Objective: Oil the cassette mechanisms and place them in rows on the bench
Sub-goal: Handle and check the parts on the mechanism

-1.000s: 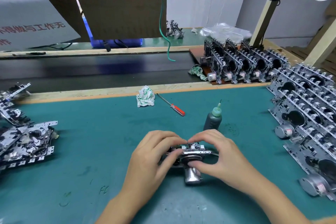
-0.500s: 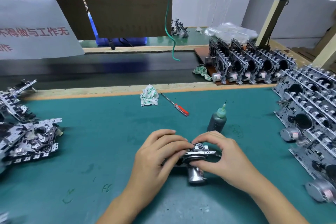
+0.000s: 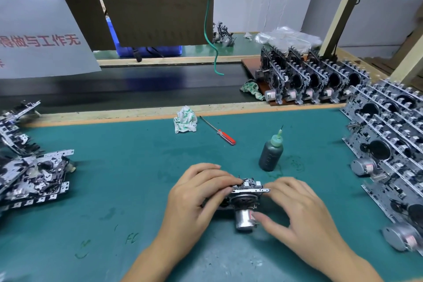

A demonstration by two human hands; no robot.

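Two hands, left hand (image 3: 199,197) and right hand (image 3: 297,210) grasping one cassette mechanism (image 3: 243,199), one oil bottle (image 3: 271,153) behind

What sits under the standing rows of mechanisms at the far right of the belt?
A brown board lies under the far rows of mechanisms, showing at its left and front edges. The mechanisms cover the rest of it.

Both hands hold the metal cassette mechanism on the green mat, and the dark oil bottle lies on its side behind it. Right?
Not quite. The head view shows the dark oil bottle standing upright. Left hand and right hand do hold the metal cassette mechanism on the green mat.
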